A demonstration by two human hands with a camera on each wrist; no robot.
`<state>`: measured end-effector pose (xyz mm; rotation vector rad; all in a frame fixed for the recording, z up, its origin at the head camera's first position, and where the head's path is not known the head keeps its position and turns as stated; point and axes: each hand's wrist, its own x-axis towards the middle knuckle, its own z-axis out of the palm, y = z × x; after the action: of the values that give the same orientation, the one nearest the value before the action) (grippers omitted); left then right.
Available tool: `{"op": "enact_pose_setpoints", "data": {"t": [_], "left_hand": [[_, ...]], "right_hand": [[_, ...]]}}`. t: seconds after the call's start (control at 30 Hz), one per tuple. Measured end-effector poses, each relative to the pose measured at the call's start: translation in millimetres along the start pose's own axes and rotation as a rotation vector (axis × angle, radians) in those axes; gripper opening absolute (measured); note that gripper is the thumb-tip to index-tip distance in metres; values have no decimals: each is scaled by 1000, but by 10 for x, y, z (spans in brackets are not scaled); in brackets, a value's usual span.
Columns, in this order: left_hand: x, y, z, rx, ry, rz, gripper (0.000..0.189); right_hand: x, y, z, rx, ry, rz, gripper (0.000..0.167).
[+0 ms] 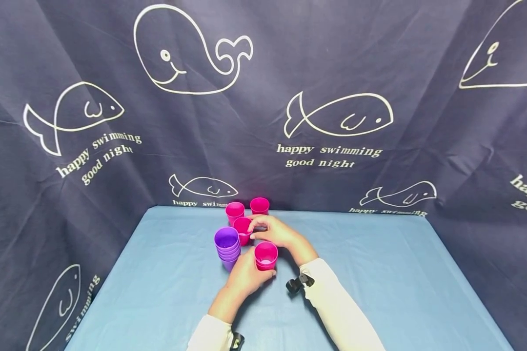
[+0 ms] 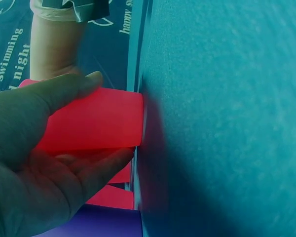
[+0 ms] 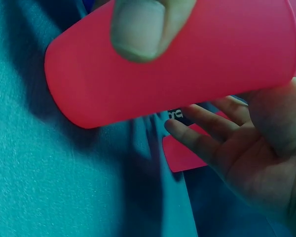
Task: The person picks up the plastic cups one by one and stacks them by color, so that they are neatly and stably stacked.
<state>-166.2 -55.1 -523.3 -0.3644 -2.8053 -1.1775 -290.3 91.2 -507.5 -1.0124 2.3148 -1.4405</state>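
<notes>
My left hand [image 1: 247,274] grips a pink cup [image 1: 266,254] at the front of the group; a second rim line suggests another cup nested with it. In the left wrist view, the thumb and fingers lie on opposite sides of this cup [image 2: 96,118], whose base is at the table. Behind it, my right hand [image 1: 274,231] holds another pink cup [image 1: 242,231] near its rim. The right wrist view shows that cup [image 3: 153,64] close up, tilted in the picture, its base close to the cloth. A stack of several purple cups [image 1: 227,243] stands left of both hands.
Two more pink cups stand at the back, one on the left [image 1: 234,212] and one on the right [image 1: 259,205], near the dark curtain [image 1: 263,122] with white fish drawings. A pale blue cloth [image 1: 377,292] covers the table.
</notes>
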Motion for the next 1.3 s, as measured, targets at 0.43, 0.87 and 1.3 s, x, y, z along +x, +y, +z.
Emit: {"op": "enact_pose_setpoints", "data": {"t": [0.43, 0.87, 1.3], "left_hand": [[4, 8, 37, 11, -4, -15, 56], [-19, 31, 9, 22, 19, 9, 57], [-19, 46, 12, -6, 22, -44, 58]], "right_hand": [[-177, -15, -22, 59, 123, 4, 7], [-318, -30, -20, 155, 299, -13, 11], [-460, -166, -100, 229, 413, 7, 13]]}}
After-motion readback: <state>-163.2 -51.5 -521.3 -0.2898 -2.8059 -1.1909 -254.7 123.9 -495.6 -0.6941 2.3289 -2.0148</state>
